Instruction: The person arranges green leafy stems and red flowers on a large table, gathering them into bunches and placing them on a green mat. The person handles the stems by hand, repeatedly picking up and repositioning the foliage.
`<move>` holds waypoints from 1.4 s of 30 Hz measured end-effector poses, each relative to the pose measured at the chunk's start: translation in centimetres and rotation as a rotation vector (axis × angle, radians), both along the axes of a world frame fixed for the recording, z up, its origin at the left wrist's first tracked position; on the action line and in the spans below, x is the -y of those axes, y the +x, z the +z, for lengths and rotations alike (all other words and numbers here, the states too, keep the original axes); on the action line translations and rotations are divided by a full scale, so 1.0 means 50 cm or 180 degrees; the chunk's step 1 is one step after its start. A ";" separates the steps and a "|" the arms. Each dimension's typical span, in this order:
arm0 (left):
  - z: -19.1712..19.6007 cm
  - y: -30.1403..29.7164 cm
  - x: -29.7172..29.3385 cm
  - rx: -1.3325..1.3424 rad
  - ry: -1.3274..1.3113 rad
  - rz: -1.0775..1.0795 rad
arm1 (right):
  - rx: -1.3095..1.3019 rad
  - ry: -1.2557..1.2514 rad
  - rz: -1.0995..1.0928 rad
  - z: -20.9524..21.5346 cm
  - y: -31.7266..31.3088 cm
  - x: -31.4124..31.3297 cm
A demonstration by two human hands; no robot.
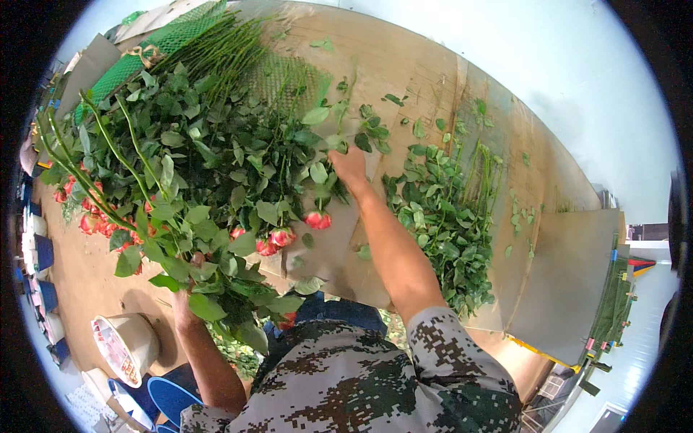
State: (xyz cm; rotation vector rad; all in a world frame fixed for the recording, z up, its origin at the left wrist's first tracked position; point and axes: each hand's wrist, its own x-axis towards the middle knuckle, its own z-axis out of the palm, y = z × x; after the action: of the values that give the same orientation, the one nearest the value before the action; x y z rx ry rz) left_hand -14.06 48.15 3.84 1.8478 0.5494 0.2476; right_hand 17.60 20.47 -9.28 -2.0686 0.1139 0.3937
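My left hand (186,297) is closed round a few leafy roses (209,270), its fingers mostly hidden by leaves. Their thick green stems point up and to the left, and a red bloom hangs low by my body. On the table, my right hand (349,166) is stretched forward with its fingers closed on a leafy rose stem (338,137), at the right edge of a big heap of roses (238,137). Coral-red blooms (271,242) of that heap lie toward me, and its cut stems (227,47) point away.
Right of my arm lies a pile of leafy green stems (444,231). Green netting (159,58) sits at the far left of the brown table (404,58). A whitish bucket (137,343) and a blue-rimmed bin (173,397) stand at lower left. A grey board (567,281) is at right.
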 end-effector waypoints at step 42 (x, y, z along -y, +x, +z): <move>0.009 0.195 0.184 0.0394 0.0854 -0.0890 | 0.0464 -0.1791 -0.1424 0.220 -0.465 0.467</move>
State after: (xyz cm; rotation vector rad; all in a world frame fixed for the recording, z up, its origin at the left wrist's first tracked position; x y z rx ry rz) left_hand -4.33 38.93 4.27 2.1259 0.1732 0.2545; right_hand -5.63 -2.87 1.72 -2.5218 0.6481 -0.0813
